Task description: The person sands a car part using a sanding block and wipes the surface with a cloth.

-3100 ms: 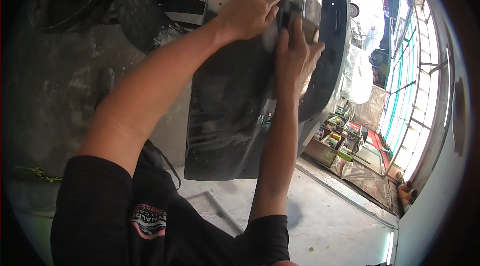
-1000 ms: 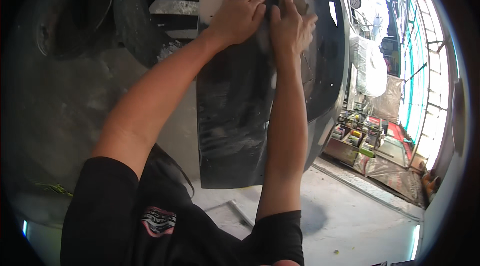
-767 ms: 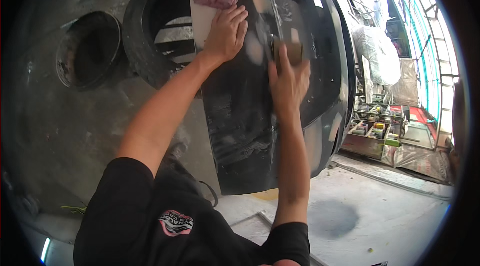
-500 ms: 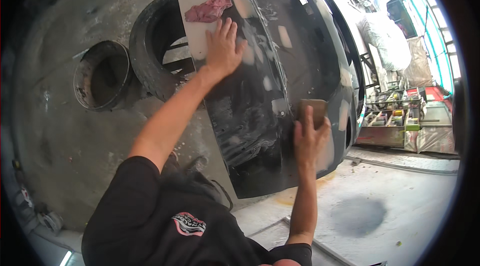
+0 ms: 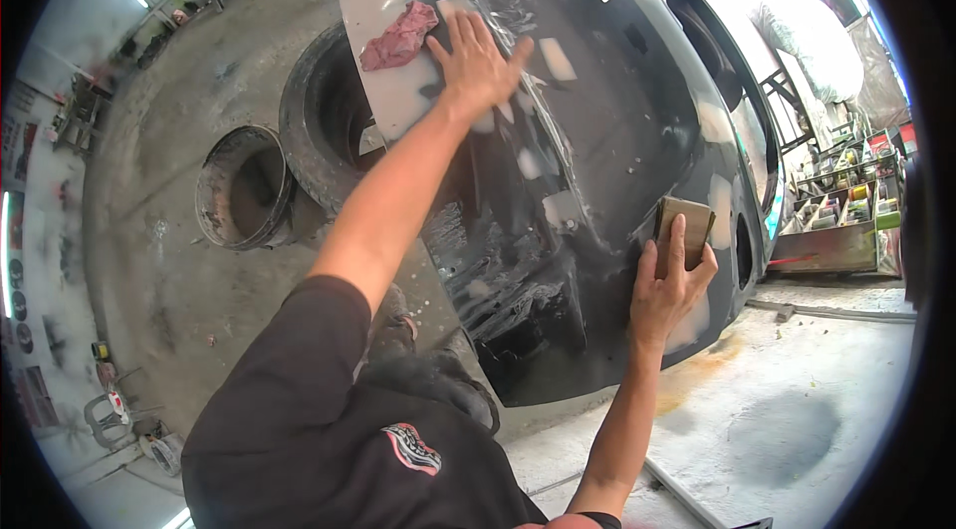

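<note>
A dark car body panel (image 5: 617, 140) with pale filler patches lies in front of me. On its far left part my left hand (image 5: 480, 66) rests palm down, fingers spread, holding nothing. A crumpled pink cloth (image 5: 399, 36) lies on the pale area just left of that hand. My right hand (image 5: 669, 290) grips a brown sanding block (image 5: 684, 232) against the panel's near right part. Its index finger stretches along the top, and the thumb and other fingers hold the sides. The block's underside is hidden.
A black tyre (image 5: 317, 111) and a round bucket (image 5: 244, 188) stand on the concrete floor left of the panel. Farther right is a shelf unit (image 5: 836, 225) with small containers. A metal bar (image 5: 682, 494) lies on the pale floor at the lower right.
My left hand has slid rightward over the panel, away from the cloth. The right hand has shifted the sanding block toward the panel's right edge. The whole view has moved too.
</note>
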The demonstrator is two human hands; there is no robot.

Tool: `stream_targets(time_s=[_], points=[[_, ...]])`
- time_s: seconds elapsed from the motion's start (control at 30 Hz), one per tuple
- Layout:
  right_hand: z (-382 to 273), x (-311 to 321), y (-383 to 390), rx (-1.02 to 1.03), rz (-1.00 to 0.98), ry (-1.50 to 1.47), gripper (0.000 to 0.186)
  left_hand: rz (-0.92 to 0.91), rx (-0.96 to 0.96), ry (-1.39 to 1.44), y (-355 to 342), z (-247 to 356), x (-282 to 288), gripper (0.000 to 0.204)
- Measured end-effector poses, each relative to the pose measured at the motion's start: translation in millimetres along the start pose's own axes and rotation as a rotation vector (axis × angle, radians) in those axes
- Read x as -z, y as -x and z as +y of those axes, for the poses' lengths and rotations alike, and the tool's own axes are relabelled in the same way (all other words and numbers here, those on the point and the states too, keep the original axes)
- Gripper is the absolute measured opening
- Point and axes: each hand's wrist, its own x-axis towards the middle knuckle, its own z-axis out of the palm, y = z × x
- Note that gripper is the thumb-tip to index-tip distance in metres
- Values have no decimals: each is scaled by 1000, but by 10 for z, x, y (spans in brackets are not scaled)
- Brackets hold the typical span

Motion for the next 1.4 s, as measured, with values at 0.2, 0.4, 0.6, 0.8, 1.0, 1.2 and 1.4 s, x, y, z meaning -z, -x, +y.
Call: stream_targets(time_s=[0.2, 0.4, 0.6, 0.8, 1.0, 1.2, 1.4], points=[[26, -31, 22, 3, 16, 3, 61, 57, -64, 43, 281, 151, -129, 110], [20, -25, 30, 6, 19, 19, 64, 55, -146, 53, 1164, 544, -140, 109], [63, -84, 42, 27, 33, 26, 63, 29, -199, 28, 2093, 939, -126, 110], [80, -55, 25, 48, 54, 8, 61, -89, -296, 185, 2961, 1190, -10, 113], [148, -47, 31, 109, 38, 88, 60, -74, -388, 104, 2669, 557, 106, 105], [-427, -47, 249, 350, -165, 53, 60, 195, -173, 140, 1715, -567, 26, 92], [-1135, -470, -399, 464, -243, 12, 55, 221, -168, 226, 1674, -557, 1, 85]])
